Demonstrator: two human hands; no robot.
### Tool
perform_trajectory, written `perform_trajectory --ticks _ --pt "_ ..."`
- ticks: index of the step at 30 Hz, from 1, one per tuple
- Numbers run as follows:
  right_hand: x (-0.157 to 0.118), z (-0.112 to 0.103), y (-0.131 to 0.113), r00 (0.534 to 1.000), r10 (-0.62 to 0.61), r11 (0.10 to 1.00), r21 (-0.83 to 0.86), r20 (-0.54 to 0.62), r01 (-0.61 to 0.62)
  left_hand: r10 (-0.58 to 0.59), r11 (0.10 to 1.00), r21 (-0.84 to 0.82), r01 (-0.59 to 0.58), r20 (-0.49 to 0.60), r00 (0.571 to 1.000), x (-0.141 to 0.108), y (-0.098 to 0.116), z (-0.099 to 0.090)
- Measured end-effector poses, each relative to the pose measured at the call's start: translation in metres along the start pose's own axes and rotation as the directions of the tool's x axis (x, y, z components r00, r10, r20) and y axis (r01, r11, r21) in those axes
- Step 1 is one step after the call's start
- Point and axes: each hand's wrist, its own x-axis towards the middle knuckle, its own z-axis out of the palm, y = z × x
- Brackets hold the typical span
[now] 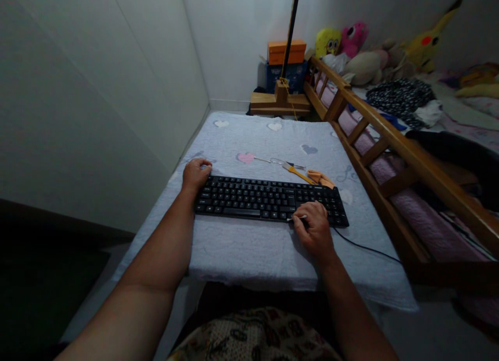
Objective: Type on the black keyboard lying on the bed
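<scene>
My left hand (196, 175) grips the keyboard's (268, 199) far-left corner; my right hand (315, 230) pinches a thin white tool (298, 217) at its front edge, probably mid-cleaning; next needs steady aim between keys.

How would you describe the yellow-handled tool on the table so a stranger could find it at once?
Start at the table covered by a pale blue cloth with heart patches. Just behind the black computer keyboard, towards its right end, lies the slim yellow-handled tool. It sits between a thin silvery metal tool and a folded orange cloth; only it has a bright yellow handle.
</scene>
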Motion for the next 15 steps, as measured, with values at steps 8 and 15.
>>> perform_trajectory --ticks 8,15 --pt "0.0002 -0.0017 0.0031 0.996 0.065 0.997 -0.033 -0.065 -0.067 0.001 1.0 0.004 -0.001 0.001 1.0 0.0002 0.0002 0.0001" --pt "0.0001 -0.0039 0.0046 0.992 0.074 0.995 -0.065 -0.106 -0.081 -0.002 1.0 -0.014 0.002 -0.004 1.0 0.0005 -0.0005 0.0006"
